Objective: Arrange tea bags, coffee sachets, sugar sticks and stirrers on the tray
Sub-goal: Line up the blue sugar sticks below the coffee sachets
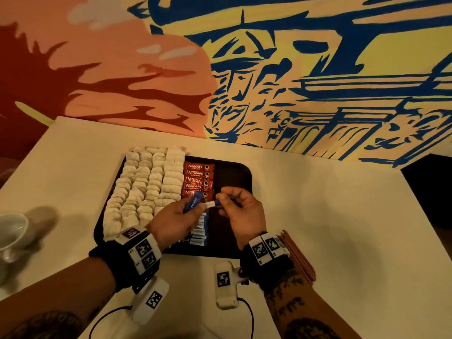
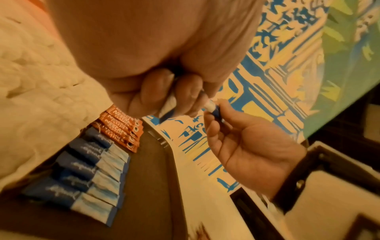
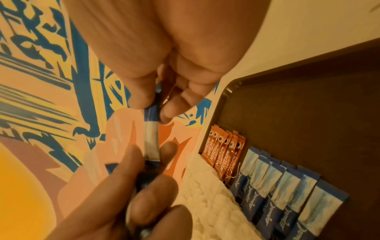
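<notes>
A black tray holds rows of white tea bags on its left, red coffee sachets in the middle and blue sugar sticks in a row nearer me. Above the tray my left hand grips a small bunch of blue sugar sticks. My right hand pinches the far end of one blue-and-white stick that reaches out of the bunch. The right wrist view shows this stick spanning both hands, with the tray's sugar sticks below.
A white cup stands at the table's left edge. A stack of thin reddish-brown pieces lies on the table right of my right wrist. The tray's right half is bare. A painted wall rises behind the table.
</notes>
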`<state>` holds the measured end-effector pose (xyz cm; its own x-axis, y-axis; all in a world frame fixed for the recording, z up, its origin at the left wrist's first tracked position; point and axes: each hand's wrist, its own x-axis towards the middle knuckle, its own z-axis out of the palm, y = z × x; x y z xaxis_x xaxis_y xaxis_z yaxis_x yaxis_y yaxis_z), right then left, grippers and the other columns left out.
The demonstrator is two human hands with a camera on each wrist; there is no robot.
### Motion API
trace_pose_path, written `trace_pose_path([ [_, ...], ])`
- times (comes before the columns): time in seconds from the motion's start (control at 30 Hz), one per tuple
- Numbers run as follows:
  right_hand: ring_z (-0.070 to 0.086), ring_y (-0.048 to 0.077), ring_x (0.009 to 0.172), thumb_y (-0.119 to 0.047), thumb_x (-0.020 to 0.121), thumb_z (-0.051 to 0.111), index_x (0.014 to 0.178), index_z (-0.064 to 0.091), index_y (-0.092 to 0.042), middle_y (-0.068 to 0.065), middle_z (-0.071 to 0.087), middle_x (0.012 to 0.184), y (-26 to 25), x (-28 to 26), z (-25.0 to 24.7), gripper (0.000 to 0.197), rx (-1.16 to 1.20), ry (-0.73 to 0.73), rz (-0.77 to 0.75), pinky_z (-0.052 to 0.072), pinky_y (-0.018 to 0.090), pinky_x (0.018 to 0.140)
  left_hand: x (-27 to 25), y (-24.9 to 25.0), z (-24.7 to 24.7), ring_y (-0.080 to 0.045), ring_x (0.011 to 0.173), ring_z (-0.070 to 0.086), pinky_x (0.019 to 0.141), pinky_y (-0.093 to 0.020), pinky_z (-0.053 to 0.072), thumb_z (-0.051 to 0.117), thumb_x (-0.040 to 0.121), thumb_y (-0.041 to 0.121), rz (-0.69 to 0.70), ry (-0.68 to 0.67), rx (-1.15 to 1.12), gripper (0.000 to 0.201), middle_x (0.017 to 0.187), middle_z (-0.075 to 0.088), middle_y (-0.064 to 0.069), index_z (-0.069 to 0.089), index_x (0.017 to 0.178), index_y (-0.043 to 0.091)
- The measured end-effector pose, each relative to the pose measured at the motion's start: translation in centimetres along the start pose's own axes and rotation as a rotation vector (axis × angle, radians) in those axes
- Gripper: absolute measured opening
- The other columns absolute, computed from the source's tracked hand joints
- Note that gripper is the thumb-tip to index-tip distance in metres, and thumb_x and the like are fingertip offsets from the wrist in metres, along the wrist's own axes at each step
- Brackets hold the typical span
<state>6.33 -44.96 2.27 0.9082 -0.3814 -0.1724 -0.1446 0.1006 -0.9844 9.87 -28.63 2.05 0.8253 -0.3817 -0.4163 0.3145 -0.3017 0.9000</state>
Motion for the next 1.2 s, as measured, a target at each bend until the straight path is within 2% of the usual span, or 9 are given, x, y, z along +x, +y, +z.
trace_pose_path([
  [0.1,0.073,0.011,0.082,0.005,0.085,0.07,0.091,0.07,-0.018,-0.001,0.077,0.084,-0.3,0.1,-0.5,0.023,0.063,-0.03,-0.068,0.057,0.024,0.074,-0.8,1.3,0.0,-0.007,0.037,0.027,0.034,-0.017,0.023,0.047,0.1,0.042,-0.155,0.032,-0.329,0.033,0.055,0.032,0.0,0.055,0.083,0.015],
  [0.2,0.073,0.008,0.086,0.013,0.082,0.068,0.092,0.07,-0.015,-0.004,0.077,0.086,-0.6,-0.3,-0.6,0.03,0.034,-0.198,-0.107,0.056,0.022,0.08,-1.1,1.4,-0.4,-0.01,0.037,0.024,0.04,-0.018,0.014,0.049,0.094,0.057,-0.233,-0.025,-0.321,0.047,0.049,0.032,0.004,0.063,0.069,0.019],
  [0.33,0.073,0.01,0.088,0.017,0.082,0.065,0.093,0.069,-0.011,-0.002,0.077,0.087,-0.7,-0.2,-1.0,0.03,0.078,-0.294,-0.124,0.057,0.022,0.08,-1.3,1.1,-0.6,-0.011,0.041,0.025,0.045,-0.024,0.015,0.058,0.094,0.04,-0.234,-0.147,-0.305,0.04,0.053,0.04,0.0,0.07,0.098,0.002],
  [0.57,0.071,0.006,0.095,0.013,0.089,0.058,0.104,0.066,-0.013,-0.007,0.077,0.092,-0.5,-0.4,-0.6,0.032,0.118,-0.312,-0.084,0.056,0.023,0.085,-1.9,0.5,-0.7,-0.009,0.038,0.025,0.041,-0.021,0.017,0.088,0.054,0.053,-0.128,-0.332,-0.442,0.046,0.052,0.035,-0.001,0.073,0.076,0.015],
  [0.77,0.072,0.01,0.087,0.001,0.09,0.058,0.101,0.073,-0.02,-0.002,0.077,0.094,0.2,-1.5,0.1,0.028,0.221,-0.308,-0.006,0.054,0.021,0.064,-2.0,0.4,-0.5,-0.008,0.037,0.028,0.039,-0.018,0.023,0.089,0.058,0.046,-0.061,-0.4,-0.477,0.038,0.053,0.034,-0.004,0.074,0.076,0.016],
  [0.87,0.067,0.018,0.112,-0.001,0.095,0.056,0.117,0.065,-0.015,0.004,0.074,0.113,0.4,-1.6,0.3,0.028,0.203,-0.263,-0.039,0.055,0.032,0.093,-2.1,0.9,0.0,-0.009,0.036,0.027,0.041,-0.021,0.021,0.081,0.067,0.037,-0.043,-0.297,-0.435,0.022,0.049,0.034,-0.003,0.068,0.061,0.021],
  [0.93,0.063,0.023,0.119,-0.01,0.097,0.057,0.122,0.062,-0.016,0.006,0.07,0.122,0.5,-1.7,0.1,0.026,0.203,-0.228,-0.012,0.052,0.039,0.1,-1.9,1.2,0.4,-0.009,0.036,0.024,0.042,-0.022,0.018,0.081,0.076,0.025,-0.048,-0.159,-0.432,0.02,0.046,0.034,0.0,0.066,0.062,0.02],
  [1.03,0.068,0.023,0.106,-0.023,0.096,0.061,0.115,0.065,-0.02,0.006,0.071,0.116,0.6,-2.2,-0.5,0.019,0.114,-0.204,0.101,0.058,0.039,0.086,-1.4,1.3,0.6,-0.008,0.034,0.026,0.038,-0.018,0.023,0.068,0.089,0.014,-0.025,0.02,-0.43,0.012,0.044,0.035,0.002,0.06,0.082,0.008],
  [1.2,0.074,0.025,0.087,-0.017,0.092,0.068,0.102,0.066,-0.017,0.007,0.075,0.097,1.8,-3.2,0.4,0.011,-0.143,-0.251,0.046,0.061,0.043,0.078,-0.9,0.9,0.9,-0.009,0.044,0.054,0.048,-0.02,0.046,0.071,0.087,0.012,-0.037,0.133,-0.438,0.018,0.05,0.058,0.002,0.062,0.072,0.011],
])
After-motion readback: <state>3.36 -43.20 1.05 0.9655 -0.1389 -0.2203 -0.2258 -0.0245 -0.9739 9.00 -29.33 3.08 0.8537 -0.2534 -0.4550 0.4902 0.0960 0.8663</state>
